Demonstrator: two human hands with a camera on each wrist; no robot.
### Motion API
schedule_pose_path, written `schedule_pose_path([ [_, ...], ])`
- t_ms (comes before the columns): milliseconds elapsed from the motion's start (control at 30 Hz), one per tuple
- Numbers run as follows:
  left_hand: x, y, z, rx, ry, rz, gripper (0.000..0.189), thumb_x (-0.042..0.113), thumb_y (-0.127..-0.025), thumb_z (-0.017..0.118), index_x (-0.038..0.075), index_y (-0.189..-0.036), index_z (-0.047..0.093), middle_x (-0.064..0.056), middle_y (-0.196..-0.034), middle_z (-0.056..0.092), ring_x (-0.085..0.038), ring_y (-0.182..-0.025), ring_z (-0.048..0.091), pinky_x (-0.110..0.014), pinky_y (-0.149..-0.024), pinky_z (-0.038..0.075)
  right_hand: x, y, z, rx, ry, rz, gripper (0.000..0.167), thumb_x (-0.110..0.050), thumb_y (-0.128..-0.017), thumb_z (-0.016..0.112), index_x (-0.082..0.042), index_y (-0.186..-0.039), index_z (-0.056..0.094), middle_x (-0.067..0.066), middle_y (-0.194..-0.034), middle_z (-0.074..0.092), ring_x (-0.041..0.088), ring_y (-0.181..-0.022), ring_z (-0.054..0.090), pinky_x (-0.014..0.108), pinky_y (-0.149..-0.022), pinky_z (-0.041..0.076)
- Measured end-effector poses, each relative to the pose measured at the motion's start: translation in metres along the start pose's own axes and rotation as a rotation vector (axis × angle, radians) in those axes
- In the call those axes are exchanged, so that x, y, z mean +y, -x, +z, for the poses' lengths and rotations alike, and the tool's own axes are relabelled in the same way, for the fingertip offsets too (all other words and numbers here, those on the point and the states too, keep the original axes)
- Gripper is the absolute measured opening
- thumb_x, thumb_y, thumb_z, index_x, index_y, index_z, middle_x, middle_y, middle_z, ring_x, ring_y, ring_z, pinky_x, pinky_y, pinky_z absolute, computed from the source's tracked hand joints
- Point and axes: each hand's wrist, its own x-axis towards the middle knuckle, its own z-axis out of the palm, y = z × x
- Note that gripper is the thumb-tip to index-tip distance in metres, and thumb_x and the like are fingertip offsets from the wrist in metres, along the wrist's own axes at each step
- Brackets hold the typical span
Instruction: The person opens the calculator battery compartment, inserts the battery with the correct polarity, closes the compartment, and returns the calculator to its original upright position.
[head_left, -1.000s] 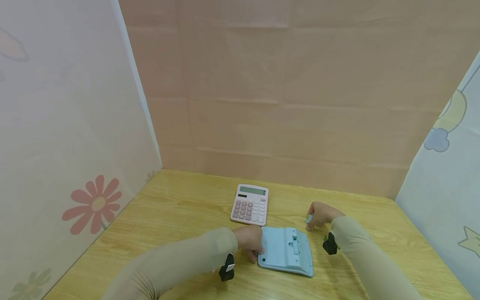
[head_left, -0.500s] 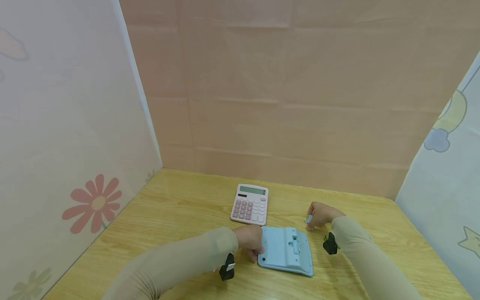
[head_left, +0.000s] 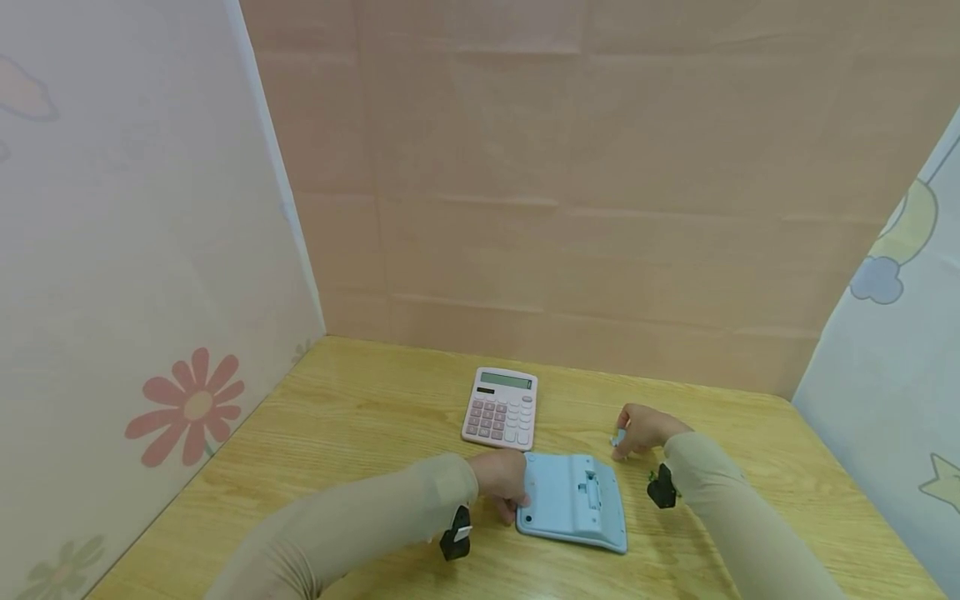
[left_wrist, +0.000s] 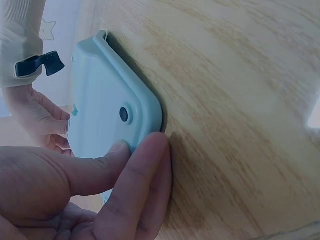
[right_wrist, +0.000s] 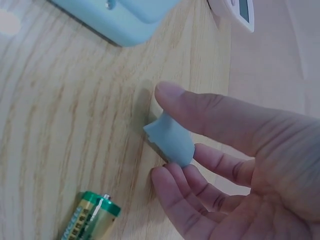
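Note:
A light blue calculator (head_left: 555, 497) lies face down on the wooden table, its back showing an uncovered battery slot (head_left: 592, 490). Whether a battery sits in that slot is too small to tell. My left hand (head_left: 501, 477) pinches the calculator's left edge, thumb on the back, beside a round black foot (left_wrist: 124, 114). To the right of the calculator, my right hand (head_left: 642, 428) holds a small light blue battery cover (right_wrist: 173, 141) between thumb and fingers, at the tabletop. A green and gold battery (right_wrist: 91, 217) lies near that hand in the right wrist view.
Behind the blue calculator stands a pink calculator (head_left: 500, 408), face up, its display lit with a digit. A tan backdrop (head_left: 555, 208) rises at the table's rear edge. Patterned panels (head_left: 150, 250) border the left and right sides.

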Motion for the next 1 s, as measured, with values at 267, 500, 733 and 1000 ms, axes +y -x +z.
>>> schedule_pose_path([
  [267, -0.0016, -0.0009, -0.0002, -0.013, 0.038, 0.019, 0.023, 0.011, -0.087, 0.072, -0.002, -0.076, 0.056, -0.01, -0.064, 0.064, -0.016, -0.052, 0.06, -0.025, -0.059, 0.052, 0.0003, 0.0007, 0.0011, -0.002, -0.011, 0.01, 0.049, -0.016, -0.076, 0.083, -0.001, -0.105, 0.047, 0.006, -0.082, 0.046, 0.017, -0.066, 0.043, 0.031, -0.063, 0.037],
  [500, -0.0019, -0.0016, -0.0009, -0.019, 0.054, 0.016, 0.023, 0.011, -0.086, 0.072, -0.002, -0.077, 0.056, -0.01, -0.065, 0.064, -0.017, -0.053, 0.062, -0.025, -0.059, 0.052, 0.0009, 0.0006, 0.0013, -0.012, -0.011, -0.005, 0.049, -0.016, -0.078, 0.082, 0.0, -0.108, 0.046, 0.005, -0.078, 0.045, 0.016, -0.062, 0.04, 0.03, -0.062, 0.036],
  [733, -0.0011, -0.0021, -0.0024, -0.015, 0.055, 0.0, 0.024, 0.013, -0.087, 0.073, -0.001, -0.077, 0.056, -0.011, -0.065, 0.065, -0.021, -0.059, 0.068, -0.025, -0.063, 0.054, 0.0023, -0.0009, 0.0, -0.014, 0.006, -0.013, 0.052, -0.02, -0.078, 0.082, 0.0, -0.109, 0.046, 0.01, -0.094, 0.052, 0.021, -0.075, 0.05, 0.034, -0.069, 0.042],
  [1000, 0.0015, 0.0018, -0.0024, -0.005, 0.017, -0.009, 0.025, 0.013, -0.086, 0.073, -0.001, -0.076, 0.056, -0.009, -0.064, 0.064, -0.02, -0.06, 0.069, -0.024, -0.06, 0.056, 0.001, 0.0004, 0.0001, -0.015, 0.011, -0.005, 0.054, -0.023, -0.078, 0.082, 0.001, -0.11, 0.046, 0.011, -0.1, 0.052, 0.023, -0.081, 0.053, 0.036, -0.072, 0.044],
])
